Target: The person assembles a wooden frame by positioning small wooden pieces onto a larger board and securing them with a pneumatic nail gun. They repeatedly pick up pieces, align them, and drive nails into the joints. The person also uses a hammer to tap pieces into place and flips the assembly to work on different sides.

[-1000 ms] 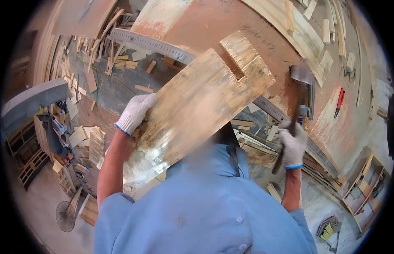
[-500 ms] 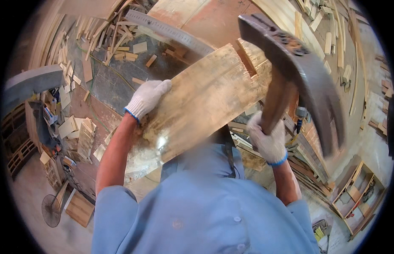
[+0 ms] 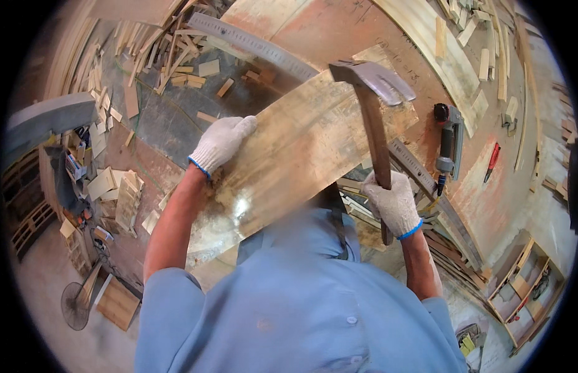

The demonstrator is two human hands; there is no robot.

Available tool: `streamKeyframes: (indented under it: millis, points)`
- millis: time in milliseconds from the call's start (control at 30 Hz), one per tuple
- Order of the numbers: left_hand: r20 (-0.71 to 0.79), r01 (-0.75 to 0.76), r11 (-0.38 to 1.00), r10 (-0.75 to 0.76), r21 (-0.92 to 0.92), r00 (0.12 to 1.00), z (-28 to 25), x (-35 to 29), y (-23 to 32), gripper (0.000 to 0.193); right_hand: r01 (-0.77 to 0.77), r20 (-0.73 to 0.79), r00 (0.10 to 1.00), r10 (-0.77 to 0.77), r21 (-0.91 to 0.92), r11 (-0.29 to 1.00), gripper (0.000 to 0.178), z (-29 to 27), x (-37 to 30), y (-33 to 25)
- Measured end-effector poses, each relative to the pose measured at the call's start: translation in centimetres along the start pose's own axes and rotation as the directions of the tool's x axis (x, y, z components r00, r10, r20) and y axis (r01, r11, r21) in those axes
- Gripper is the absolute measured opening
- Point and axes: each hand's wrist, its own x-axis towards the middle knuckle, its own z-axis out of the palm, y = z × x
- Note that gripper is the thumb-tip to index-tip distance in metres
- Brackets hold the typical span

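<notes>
Left hand [image 3: 222, 145] grasps board [image 3: 289, 152] at its upper left edge, right hand [image 3: 393, 202] clenched round hammer [image 3: 376, 133], its head [image 3: 377, 81] over board's far end, gap separating board from nailer [image 3: 448, 142].

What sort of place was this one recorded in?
Most likely a woodworking shop: wood offcuts lie heaped about, a black-and-grey handheld tool rests on the work surface, and the gloved right hand grips a claw hammer.
</notes>
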Motion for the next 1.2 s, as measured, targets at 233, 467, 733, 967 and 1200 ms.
streamKeyframes:
  millis: [233, 467, 733, 967, 1200]
  points:
    - [-0.022, -0.038, 0.998, 0.037, -0.050, 0.999, 0.4, 0.5, -0.6, 0.069, 0.069, 0.143, 0.990, -0.015, -0.375, 0.924, 0.030, 1.0, 2.6, 0.2]
    - [-0.075, -0.082, 0.997, 0.081, -0.013, 0.994, 0.9, 0.0, -1.3, 0.067, 0.061, -0.234, 0.968, -0.086, -0.114, 0.992, 0.015, -5.6, 1.2, 4.5]
    - [-0.192, -0.126, 0.992, 0.119, -0.024, 0.974, -3.8, -3.0, 6.5, 0.043, -0.233, -0.791, 0.597, 0.132, -0.013, 0.972, 0.038, -27.3, 4.2, 21.6]
    - [-0.366, -0.220, 0.900, 0.363, 0.377, 0.857, -8.7, -2.8, 17.4, 0.034, -0.500, -0.885, 0.459, -0.078, -0.330, 0.800, 0.046, -33.6, 4.5, 30.2]
    - [-0.356, -0.279, 0.679, 0.637, 0.679, 0.684, -8.2, 0.5, 27.4, 0.040, -0.131, -0.745, 0.522, -0.415, -0.550, 0.825, 0.040, -23.2, 9.5, 17.0]
